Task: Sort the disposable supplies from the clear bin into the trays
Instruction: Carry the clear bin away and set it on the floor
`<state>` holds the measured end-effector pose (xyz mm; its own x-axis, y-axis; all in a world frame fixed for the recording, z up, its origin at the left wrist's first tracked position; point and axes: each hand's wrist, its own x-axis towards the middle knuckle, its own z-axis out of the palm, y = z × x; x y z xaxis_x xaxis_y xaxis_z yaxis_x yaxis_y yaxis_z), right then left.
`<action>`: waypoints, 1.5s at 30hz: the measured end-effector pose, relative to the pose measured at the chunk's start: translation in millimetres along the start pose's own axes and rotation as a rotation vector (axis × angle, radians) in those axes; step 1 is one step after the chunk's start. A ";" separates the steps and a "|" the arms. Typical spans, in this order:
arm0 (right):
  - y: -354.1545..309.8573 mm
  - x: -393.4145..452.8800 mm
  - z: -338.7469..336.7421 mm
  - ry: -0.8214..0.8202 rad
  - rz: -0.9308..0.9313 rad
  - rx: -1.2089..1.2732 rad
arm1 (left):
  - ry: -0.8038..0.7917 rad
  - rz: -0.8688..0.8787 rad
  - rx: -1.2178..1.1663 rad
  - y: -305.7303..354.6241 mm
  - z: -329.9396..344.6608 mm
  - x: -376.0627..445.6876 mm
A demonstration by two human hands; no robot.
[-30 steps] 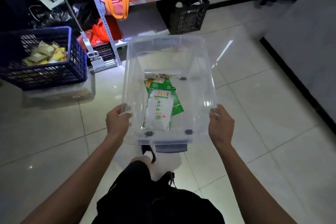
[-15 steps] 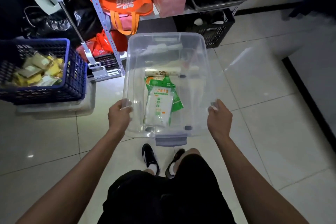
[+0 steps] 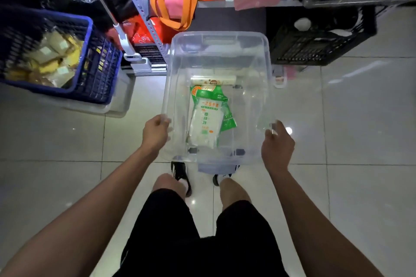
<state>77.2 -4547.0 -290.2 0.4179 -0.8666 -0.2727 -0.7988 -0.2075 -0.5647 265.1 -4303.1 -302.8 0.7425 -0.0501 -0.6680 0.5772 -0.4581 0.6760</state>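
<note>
Pale glossy floor tiles (image 3: 360,119) fill the room, with a metal shelf rack (image 3: 135,7) at the far side. Near it, on the left, stands a blue basket (image 3: 96,74) and on the right a black crate (image 3: 315,47). Both arms reach forward to the clear bin (image 3: 267,69). The left hand (image 3: 155,134) grips its left rim, fingers curled over the edge; the right hand (image 3: 278,144) holds the right rim. Inside lie 2 green-and-white packets (image 3: 207,123) and a slim roll (image 3: 213,80).
</note>
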 end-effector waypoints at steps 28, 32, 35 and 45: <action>192.6 154.8 347.4 -0.054 0.076 -0.038 | -0.049 -0.110 -0.005 -237.8 115.2 322.1; 204.1 147.2 355.1 -0.102 0.200 -0.025 | -0.053 -0.190 0.081 -253.0 115.8 323.2; 211.0 144.8 357.0 -0.176 0.273 -0.033 | -0.055 -0.247 0.175 -262.7 118.1 324.4; 214.4 165.5 355.9 -0.422 0.420 -0.148 | -0.107 -0.262 0.295 -273.5 125.1 328.4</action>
<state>129.2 -4573.4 -733.6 0.1658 -0.6398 -0.7504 -0.9714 0.0252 -0.2361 308.6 -4305.3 -745.9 0.5350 0.0172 -0.8447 0.6081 -0.7019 0.3708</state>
